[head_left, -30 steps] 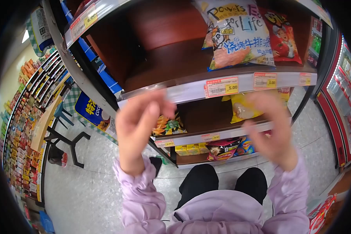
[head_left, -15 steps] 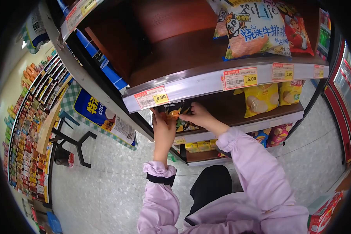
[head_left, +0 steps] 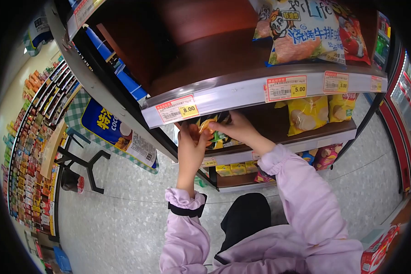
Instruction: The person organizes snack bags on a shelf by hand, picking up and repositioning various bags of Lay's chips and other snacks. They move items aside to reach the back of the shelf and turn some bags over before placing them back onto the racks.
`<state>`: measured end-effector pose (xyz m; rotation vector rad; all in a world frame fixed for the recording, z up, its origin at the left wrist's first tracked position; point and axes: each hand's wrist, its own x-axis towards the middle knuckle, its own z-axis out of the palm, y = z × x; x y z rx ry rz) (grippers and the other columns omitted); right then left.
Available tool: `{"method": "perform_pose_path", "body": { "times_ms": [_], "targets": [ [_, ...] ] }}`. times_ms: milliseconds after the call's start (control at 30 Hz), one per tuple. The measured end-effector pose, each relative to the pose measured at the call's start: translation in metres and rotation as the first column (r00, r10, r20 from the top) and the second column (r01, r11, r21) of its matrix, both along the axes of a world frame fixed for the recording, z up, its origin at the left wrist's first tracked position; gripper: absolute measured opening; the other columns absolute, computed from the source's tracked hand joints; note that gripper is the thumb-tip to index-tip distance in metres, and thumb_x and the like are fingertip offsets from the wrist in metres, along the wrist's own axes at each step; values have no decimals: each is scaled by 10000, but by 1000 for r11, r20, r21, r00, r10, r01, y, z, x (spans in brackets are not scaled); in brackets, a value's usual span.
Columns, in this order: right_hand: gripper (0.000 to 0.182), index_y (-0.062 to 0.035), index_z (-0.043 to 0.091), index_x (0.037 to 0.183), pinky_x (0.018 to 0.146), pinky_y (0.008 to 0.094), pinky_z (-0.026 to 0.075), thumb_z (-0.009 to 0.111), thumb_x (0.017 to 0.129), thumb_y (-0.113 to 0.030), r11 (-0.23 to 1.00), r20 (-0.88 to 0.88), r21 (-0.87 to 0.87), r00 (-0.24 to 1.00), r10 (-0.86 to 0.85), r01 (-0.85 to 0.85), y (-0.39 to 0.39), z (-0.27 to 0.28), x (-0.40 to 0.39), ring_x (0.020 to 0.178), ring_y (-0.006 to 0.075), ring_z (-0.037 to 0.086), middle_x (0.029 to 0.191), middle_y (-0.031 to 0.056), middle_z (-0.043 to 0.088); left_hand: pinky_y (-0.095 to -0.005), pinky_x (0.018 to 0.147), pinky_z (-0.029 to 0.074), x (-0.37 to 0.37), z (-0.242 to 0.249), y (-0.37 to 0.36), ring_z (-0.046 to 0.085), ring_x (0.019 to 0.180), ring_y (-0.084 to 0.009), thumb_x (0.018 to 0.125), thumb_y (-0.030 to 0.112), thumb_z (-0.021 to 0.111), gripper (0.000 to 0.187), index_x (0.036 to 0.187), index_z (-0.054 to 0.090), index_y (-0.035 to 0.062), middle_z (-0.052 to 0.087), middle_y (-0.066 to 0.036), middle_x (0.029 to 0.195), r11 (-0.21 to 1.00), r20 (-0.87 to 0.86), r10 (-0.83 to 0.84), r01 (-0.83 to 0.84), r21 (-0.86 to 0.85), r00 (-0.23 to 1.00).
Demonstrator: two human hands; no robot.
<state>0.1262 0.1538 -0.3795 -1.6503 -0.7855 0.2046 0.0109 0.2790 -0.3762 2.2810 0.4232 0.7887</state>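
Observation:
A dark snack bag (head_left: 220, 140) with orange, yellow and green print is between my hands on the middle shelf, under the overhanging shelf edge. My left hand (head_left: 190, 145) is closed on the bag's left side, thumb toward the front. From the right, my right hand (head_left: 238, 129) pinches its upper part, fingers partly behind it. The back of the bag is hidden by my hands and the shelf above. Yellow snack bags (head_left: 308, 115) stand farther right on the same shelf.
Just above my hands runs a shelf edge (head_left: 233, 93) with price tags. A large blue-and-white snack bag (head_left: 301, 39) lies on that upper shelf. Small yellow boxes (head_left: 238, 169) sit on the bottom shelf. A black metal stand (head_left: 92, 165) is on the floor at left.
Both hands have shifted slightly, and the bag's orange part shows higher between them. My right thumb has come closer to my left hand. The view has moved a little.

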Motion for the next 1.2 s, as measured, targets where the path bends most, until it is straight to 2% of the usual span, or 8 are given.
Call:
{"method": "perform_pose_path", "body": {
  "times_ms": [167, 267, 500, 633, 733, 967, 1033, 1200],
  "targets": [
    [625, 60, 476, 1037, 773, 292, 426, 680, 681, -412, 991, -125, 126, 990, 68, -52, -39, 13, -7, 867, 200, 555, 966, 149, 566, -259, 714, 473, -14, 16, -27, 535, 894, -174, 801, 170, 601, 574, 1234, 304, -63, 480, -137, 997, 976, 240, -174, 200, -89, 955],
    [611, 64, 451, 1057, 757, 272, 430, 684, 693, -368, 993, -203, 94, 975, 92, -74, -67, 3, -14, 885, 180, 534, 976, 145, 551, -287, 886, 392, -27, 18, -42, 460, 1054, -193, 774, 87, 614, 676, 1290, 198, -47, 419, -147, 1179, 724, 276, -299, 406, -558, 913],
    [570, 76, 372, 1123, 787, 254, 422, 674, 738, -216, 992, -261, 86, 959, 111, -91, -115, -2, -53, 939, 133, 482, 1023, 121, 508, -296, 957, 308, -49, -9, -73, 369, 1143, -168, 759, 22, 596, 764, 1347, 111, 4, 333, -108, 1282, 502, 314, -415, 502, -704, 854],
    [584, 52, 323, 1178, 849, 261, 390, 663, 750, -153, 966, -231, 165, 945, 233, -198, -144, -7, -72, 1006, 140, 445, 1112, 113, 441, -304, 965, 304, -71, -18, -98, 360, 1162, -193, 721, -34, 618, 821, 1340, 79, -17, 297, -132, 1297, 563, 361, -375, 519, -642, 854],
    [610, 55, 324, 1187, 881, 297, 374, 671, 741, -175, 968, -311, 12, 919, 241, -249, -171, 7, -89, 1014, 175, 461, 1128, 139, 457, -314, 955, 324, -91, -23, -114, 353, 1166, -199, 710, -64, 622, 844, 1341, 64, -12, 274, -144, 1307, 532, 351, -420, 540, -653, 837],
    [574, 71, 341, 1145, 795, 338, 409, 643, 754, -222, 925, 60, -232, 944, 323, -302, -209, 65, -117, 938, 316, 507, 1017, 216, 489, -303, 902, 349, -132, 2, -129, 434, 1073, -200, 663, 101, 739, 777, 1250, 256, -57, 417, -139, 1167, 578, 260, -402, 463, -672, 878],
    [575, 73, 339, 1145, 790, 340, 411, 643, 753, -218, 923, 141, -256, 934, 330, -287, -213, 96, -121, 927, 322, 509, 1010, 219, 488, -324, 900, 348, -134, 28, -118, 456, 1056, -232, 643, 129, 759, 771, 1227, 293, -59, 440, -155, 1146, 761, 250, -498, 557, -333, 830],
    [550, 67, 348, 1143, 760, 339, 422, 635, 759, -203, 957, 396, -198, 875, 278, -214, -205, 164, -118, 887, 303, 531, 985, 209, 498, -339, 917, 345, -117, 112, -97, 454, 1077, -241, 632, 108, 759, 811, 1256, 267, -56, 416, -148, 1204, 791, 369, -513, 594, -147, 775]
  ]
}}
